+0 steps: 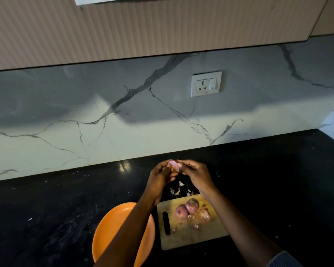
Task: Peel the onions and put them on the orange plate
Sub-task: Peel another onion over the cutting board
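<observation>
A small pink onion is held in the air above the black counter, between both hands. My left hand grips it from the left and my right hand pinches at it from the right. Below, a wooden cutting board carries two pink onions, a third brownish one and bits of skin. The orange plate lies left of the board, partly hidden by my left forearm, with nothing visible on it.
Loose skin scraps lie on the black counter beyond the board. A marble backsplash rises behind, with a white wall socket. Ribbed cabinets hang overhead.
</observation>
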### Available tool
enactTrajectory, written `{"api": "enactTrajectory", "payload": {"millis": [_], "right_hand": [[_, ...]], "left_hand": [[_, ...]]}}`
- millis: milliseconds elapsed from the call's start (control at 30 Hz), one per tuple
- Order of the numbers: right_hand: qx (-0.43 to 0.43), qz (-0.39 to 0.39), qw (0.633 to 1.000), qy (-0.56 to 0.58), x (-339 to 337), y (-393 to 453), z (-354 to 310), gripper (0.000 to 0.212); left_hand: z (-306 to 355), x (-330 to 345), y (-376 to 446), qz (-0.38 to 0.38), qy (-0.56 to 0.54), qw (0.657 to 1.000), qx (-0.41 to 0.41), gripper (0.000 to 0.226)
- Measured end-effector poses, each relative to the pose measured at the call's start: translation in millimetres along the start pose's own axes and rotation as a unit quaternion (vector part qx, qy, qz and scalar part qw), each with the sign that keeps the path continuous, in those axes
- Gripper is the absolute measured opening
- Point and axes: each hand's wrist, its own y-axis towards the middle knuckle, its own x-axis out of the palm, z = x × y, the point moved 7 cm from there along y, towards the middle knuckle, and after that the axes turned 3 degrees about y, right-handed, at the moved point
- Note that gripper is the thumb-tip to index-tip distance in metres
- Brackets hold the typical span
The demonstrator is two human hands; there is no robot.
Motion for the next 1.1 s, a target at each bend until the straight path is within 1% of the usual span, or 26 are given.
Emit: {"api": "enactTrajectory", "payload": {"millis": [100, 200, 300, 367, 433, 500, 667, 800, 933, 1100], "right_hand": [[-0.032, 0.010, 0.997, -0.074, -4.0, 1.7, -1.6, 0.013], [-0.051, 0.006, 0.991, -0.124, -2.4, 2.3, -5.6, 0.011], [-0.085, 0.003, 0.982, -0.169, -0.9, 0.6, -12.1, 0.019], [-0.119, -0.003, 0.973, -0.200, 0.5, -1.8, -18.4, 0.022], [-0.145, -0.005, 0.963, -0.228, 0.6, -2.4, -21.9, 0.022], [-0.161, 0.000, 0.955, -0.249, 0.1, -2.2, -25.1, 0.021], [-0.158, -0.002, 0.953, -0.259, -0.6, -0.1, -23.4, 0.012], [-0.166, -0.011, 0.950, -0.265, 0.8, -1.8, -22.4, 0.016], [-0.170, -0.002, 0.953, -0.253, 1.3, -2.6, -21.1, 0.012], [-0.189, 0.018, 0.947, -0.258, 3.3, -2.4, -21.2, 0.016]], "left_hand": [[3.2, -3.0, 0.3, 0.015, 0.035, 0.999, 0.025, 0.026], [7.6, -2.9, -2.0, 0.032, 0.028, 0.998, 0.039, 0.023], [12.5, -3.4, -4.0, 0.035, 0.022, 0.997, 0.059, 0.021], [14.4, -5.9, -3.9, 0.038, 0.019, 0.997, 0.068, 0.024], [14.5, -6.7, -3.5, 0.033, 0.021, 0.997, 0.069, 0.029], [13.2, -7.2, -3.0, 0.031, 0.029, 0.997, 0.071, 0.027], [12.8, -7.3, -3.4, 0.035, 0.076, 0.993, 0.079, 0.024], [11.1, -8.5, -0.8, 0.033, 0.096, 0.992, 0.081, 0.024], [10.3, -6.8, -1.3, 0.039, 0.108, 0.990, 0.078, 0.026], [10.3, -4.6, -1.0, 0.033, 0.102, 0.991, 0.077, 0.025]]}}
